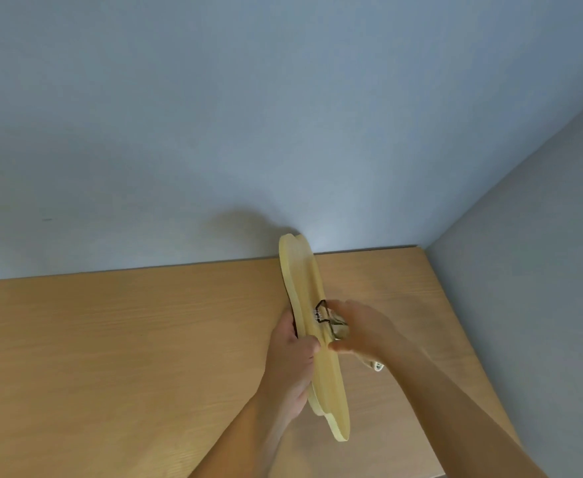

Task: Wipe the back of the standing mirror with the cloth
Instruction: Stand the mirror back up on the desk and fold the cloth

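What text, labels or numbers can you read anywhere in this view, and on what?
None readable.
Mirror back: plain yellow wood; the small silvery bracket of its wire stand is too blurred to show any marking.
Cloth in the right hand, table, wall: no text.

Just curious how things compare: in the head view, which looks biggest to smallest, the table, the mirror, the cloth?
1. table
2. mirror, seen nearly edge-on
3. cloth, mostly hidden under the right hand

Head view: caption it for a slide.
Left hand steadies the mirror edge-on above the table; right hand presses the cloth against its back.
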Motion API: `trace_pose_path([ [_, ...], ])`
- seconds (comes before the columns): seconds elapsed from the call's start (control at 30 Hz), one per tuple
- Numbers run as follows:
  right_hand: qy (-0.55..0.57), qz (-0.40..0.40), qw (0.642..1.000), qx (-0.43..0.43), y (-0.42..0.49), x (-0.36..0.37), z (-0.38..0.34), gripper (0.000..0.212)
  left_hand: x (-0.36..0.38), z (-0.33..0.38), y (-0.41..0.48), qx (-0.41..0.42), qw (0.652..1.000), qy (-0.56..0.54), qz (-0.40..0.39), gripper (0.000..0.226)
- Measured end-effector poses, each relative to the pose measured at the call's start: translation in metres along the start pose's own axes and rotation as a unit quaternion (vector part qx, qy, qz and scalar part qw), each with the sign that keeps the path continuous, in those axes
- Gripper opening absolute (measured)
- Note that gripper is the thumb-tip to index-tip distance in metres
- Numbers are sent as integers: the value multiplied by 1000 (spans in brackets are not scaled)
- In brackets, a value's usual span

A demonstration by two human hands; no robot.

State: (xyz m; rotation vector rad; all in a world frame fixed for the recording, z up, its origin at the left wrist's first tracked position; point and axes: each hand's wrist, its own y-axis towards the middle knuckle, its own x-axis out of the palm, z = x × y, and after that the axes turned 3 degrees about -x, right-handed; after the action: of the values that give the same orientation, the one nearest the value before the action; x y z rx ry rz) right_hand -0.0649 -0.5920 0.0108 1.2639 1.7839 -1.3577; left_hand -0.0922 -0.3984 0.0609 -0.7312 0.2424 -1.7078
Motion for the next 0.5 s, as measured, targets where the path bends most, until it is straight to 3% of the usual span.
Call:
trace_pose_path([
  [0.13, 26, 30, 999, 0, -1, -3, 8, 45, 32, 5, -3, 12, 997, 73, 20, 70],
  [0.3, 23, 41, 999, 17, -14, -20, 35, 31, 77, 5, -3, 29, 985, 164, 39, 58],
  [0.5, -1, 54, 997, 56, -29, -32, 71, 15, 140, -16, 6, 29, 959, 279, 46, 80],
])
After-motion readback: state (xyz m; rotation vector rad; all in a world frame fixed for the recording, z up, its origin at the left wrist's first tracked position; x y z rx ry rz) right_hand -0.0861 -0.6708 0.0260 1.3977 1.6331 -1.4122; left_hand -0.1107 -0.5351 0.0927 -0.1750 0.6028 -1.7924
